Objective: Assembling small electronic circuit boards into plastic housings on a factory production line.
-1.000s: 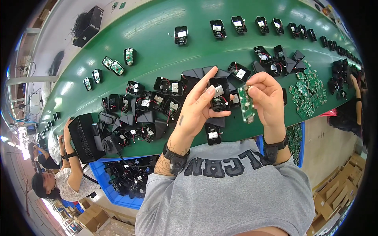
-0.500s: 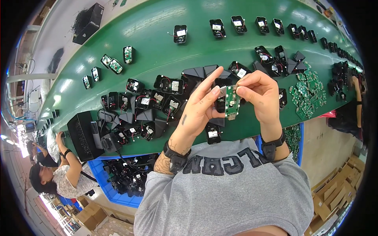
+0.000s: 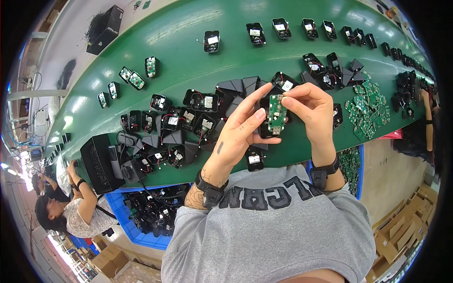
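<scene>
In front of my chest, my left hand (image 3: 239,131) is closed round a small black plastic housing (image 3: 265,128), fingers along one side and thumb at its near rim. A green circuit board (image 3: 277,112) with a metal connector at its lower end lies over the housing's open face. Whether it is seated inside, I cannot tell. My right hand (image 3: 312,107) pinches the board's upper right corner between thumb and fingertips. Just below my hands, another black housing (image 3: 255,159) with a white part in it lies on the green table (image 3: 198,175).
Black housings (image 3: 205,126) crowd the table to my left. Loose circuit boards (image 3: 368,108) are heaped at right, and more housings (image 3: 281,28) line the far side. A blue bin (image 3: 123,226) of black parts stands below left. A co-worker (image 3: 78,214) sits at far left.
The circuit board has moved from the right side of the housing to over its open face, and it stands straighter. My right hand moved slightly with it. The left hand still grips the housing.
</scene>
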Demonstrator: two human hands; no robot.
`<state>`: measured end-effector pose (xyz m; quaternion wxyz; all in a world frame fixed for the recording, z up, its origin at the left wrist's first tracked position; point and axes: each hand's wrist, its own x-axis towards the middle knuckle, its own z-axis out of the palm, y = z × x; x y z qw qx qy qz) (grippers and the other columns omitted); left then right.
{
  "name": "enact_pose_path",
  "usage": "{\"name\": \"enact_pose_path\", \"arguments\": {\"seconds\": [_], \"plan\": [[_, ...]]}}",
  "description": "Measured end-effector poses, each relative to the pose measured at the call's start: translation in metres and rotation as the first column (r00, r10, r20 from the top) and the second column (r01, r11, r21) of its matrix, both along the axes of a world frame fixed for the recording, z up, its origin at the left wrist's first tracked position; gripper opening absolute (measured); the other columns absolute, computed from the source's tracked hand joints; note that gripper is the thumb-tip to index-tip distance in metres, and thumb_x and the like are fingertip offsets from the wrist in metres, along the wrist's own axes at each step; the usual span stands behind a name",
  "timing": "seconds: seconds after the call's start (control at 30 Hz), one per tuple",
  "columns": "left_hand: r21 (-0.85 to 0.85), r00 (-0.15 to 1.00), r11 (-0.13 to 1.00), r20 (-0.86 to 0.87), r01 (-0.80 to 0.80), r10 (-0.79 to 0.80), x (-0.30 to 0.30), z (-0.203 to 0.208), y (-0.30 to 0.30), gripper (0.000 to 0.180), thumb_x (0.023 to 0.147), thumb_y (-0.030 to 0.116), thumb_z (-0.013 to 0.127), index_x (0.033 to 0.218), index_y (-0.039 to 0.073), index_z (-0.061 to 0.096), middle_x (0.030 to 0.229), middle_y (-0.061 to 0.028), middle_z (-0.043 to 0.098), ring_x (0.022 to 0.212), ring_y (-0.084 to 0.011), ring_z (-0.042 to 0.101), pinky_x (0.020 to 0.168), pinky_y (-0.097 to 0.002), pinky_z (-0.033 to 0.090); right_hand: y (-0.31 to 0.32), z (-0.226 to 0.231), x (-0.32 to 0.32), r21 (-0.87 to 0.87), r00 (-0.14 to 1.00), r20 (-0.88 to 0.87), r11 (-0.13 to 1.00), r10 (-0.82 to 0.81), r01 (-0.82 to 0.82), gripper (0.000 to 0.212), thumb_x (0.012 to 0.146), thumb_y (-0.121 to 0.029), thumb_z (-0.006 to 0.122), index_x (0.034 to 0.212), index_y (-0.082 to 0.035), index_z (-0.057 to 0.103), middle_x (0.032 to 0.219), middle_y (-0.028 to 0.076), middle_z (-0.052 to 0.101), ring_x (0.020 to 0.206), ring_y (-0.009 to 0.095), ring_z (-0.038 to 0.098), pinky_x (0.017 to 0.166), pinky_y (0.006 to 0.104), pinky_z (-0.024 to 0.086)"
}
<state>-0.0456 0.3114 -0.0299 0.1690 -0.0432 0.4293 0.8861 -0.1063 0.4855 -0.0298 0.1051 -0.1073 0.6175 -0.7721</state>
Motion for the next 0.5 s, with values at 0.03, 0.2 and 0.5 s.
{"name": "enact_pose_path", "arguments": {"seconds": [0.03, 0.2, 0.5], "plan": [[-0.006, 1.0, 1.0, 0.0, -0.002, 0.002, 0.0, 0.001, 0.0, 0.058, 0.098, 0.024, 0.048, 0.148, 0.009, 0.024, 0.126, -0.0122, 0.055, 0.111, -0.0258, 0.06, 0.076, -0.0401, 0.06, -0.001, 0.001, 0.001, 0.009, 1.0, 0.011, 1.0, 0.017, -0.017, 0.011, 0.08, 0.005, 0.069, 0.09, 0.001, 0.066, 0.086, 0.007, 0.067, 0.079, 0.012, 0.064, 0.073, 0.0235, 0.051], [-0.027, 1.0, 1.0, -0.015, -0.002, 0.001, 0.003, 0.004, 0.0, 0.056, 0.098, 0.022, 0.046, 0.148, 0.007, 0.025, 0.128, -0.0127, 0.053, 0.111, -0.0267, 0.06, 0.076, -0.0398, 0.06, -0.003, -0.002, 0.003, 0.002, 0.994, -0.056, 0.996, -0.094, 0.094, 0.012, 0.08, 0.004, 0.07, 0.092, 0.001, 0.066, 0.087, 0.007, 0.068, 0.078, 0.011, 0.064, 0.071, 0.0217, 0.051], [-0.07, 0.998, 0.995, 0.001, 0.065, -0.065, 0.003, 0.008, -0.001, 0.059, 0.093, 0.025, 0.043, 0.147, 0.006, 0.027, 0.129, -0.0117, 0.052, 0.114, -0.0248, 0.058, 0.076, -0.0405, 0.06, -0.007, 0.012, 0.011, 0.059, 0.999, -0.035, 0.997, -0.039, 0.041, 0.012, 0.08, 0.004, 0.07, 0.091, 0.002, 0.066, 0.082, 0.006, 0.067, 0.073, 0.01, 0.064, 0.064, 0.0208, 0.051]]}}
